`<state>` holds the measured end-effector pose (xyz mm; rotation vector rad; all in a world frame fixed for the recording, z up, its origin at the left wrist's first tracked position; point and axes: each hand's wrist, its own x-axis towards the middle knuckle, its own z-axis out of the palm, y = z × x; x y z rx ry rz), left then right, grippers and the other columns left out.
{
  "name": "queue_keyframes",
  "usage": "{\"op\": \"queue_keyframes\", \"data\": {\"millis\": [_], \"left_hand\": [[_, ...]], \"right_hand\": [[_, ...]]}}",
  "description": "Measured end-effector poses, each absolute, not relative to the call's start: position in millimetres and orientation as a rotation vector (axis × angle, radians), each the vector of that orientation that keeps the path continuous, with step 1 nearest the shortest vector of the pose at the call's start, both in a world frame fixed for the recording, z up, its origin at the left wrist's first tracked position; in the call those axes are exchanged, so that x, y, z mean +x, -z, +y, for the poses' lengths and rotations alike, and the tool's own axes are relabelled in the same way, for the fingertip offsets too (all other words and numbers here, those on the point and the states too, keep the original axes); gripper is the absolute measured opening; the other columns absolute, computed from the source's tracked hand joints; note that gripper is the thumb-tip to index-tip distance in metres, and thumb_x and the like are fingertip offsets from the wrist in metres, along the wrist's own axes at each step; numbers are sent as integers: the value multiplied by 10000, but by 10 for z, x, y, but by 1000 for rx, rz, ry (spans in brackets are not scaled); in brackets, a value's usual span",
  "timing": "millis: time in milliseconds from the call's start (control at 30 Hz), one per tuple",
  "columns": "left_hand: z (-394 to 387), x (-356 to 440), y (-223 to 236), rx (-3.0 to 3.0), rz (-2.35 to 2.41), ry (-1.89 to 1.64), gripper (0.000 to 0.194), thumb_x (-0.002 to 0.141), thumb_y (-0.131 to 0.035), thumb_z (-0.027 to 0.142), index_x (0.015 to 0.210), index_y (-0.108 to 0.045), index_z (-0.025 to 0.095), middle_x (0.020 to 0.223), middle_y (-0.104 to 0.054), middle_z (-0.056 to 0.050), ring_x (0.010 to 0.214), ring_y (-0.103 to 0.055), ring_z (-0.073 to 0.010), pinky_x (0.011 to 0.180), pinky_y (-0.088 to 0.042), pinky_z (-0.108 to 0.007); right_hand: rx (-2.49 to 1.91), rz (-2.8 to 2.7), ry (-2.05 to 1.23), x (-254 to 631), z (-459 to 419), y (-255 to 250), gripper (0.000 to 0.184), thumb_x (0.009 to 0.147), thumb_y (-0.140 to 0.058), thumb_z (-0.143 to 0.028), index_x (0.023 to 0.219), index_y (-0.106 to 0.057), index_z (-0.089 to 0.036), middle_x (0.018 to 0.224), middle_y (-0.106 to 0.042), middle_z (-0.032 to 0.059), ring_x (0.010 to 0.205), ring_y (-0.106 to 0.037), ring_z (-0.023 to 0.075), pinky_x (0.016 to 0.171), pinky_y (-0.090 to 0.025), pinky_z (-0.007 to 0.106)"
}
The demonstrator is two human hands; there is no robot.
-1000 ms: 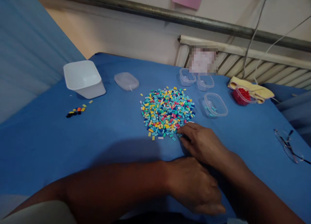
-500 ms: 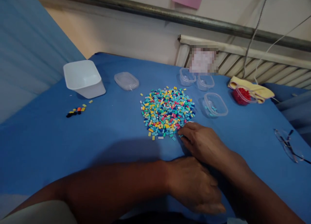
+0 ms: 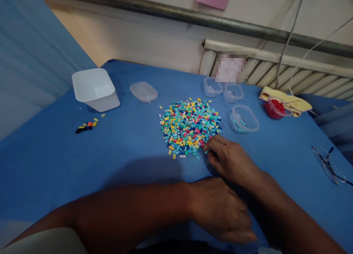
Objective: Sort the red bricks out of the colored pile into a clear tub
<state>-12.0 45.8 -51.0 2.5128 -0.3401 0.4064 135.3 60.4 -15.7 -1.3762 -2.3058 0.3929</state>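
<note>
A heap of small toy building bricks (image 3: 190, 121), in turquoise, yellow, pink, navy and white, is spread on the blue-covered table. My right hand (image 3: 231, 156) is at the heap's near right edge, its fingers bent and drawn together at the outer bricks; whatever is between the fingertips is too small to make out. Nearer to me, my left hand (image 3: 220, 210) lies back upward with curled fingers, below the right wrist. Its palm and fingertips are hidden. Beyond the right hand, a clear plastic tub (image 3: 249, 118) holds several turquoise bricks.
Two more clear tubs (image 3: 213, 86) stand at the back, with a tub of red bricks (image 3: 275, 108) by a yellow cloth (image 3: 299, 104). Glasses (image 3: 327, 165) lie right. On the left are a white bin (image 3: 106, 99), clear lids (image 3: 143, 92) and several loose black, yellow and orange bricks (image 3: 89, 125).
My right hand has shifted very slightly at the heap's edge, its fingers bending a little differently. My left hand and the containers stay where they were.
</note>
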Motion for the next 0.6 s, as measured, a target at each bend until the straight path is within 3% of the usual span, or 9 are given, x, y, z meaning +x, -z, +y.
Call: {"op": "queue_keyframes", "data": {"millis": [133, 367, 600], "left_hand": [[448, -135, 524, 2501, -308, -384, 528, 1113, -464, 561, 772, -723, 251, 841, -772, 17, 665, -651, -157, 553, -485, -384], [412, -162, 579, 2509, -291, -516, 483, 1091, -526, 536, 739, -694, 251, 800, -733, 17, 661, -634, -170, 554, -497, -368], [409, -166, 570, 2528, -273, -619, 439, 1067, -585, 505, 725, -704, 256, 738, -698, 21, 611, -597, -174, 529, -484, -369]], "right_hand": [[-1365, -2172, -288, 1455, 621, 76, 230, 990, -584, -80, 1122, -681, -241, 1050, -758, 67, 962, -738, 226, 822, -578, 350], [-1664, -1705, 297, 2083, 747, -43, 129, 996, -650, -251, 1084, -744, -263, 948, -757, 63, 827, -706, 244, 829, -590, 431], [-1820, -1703, 339, 2366, 843, 106, 241, 1013, -642, -307, 1178, -794, -220, 1037, -808, 97, 814, -715, 247, 785, -575, 422]]}}
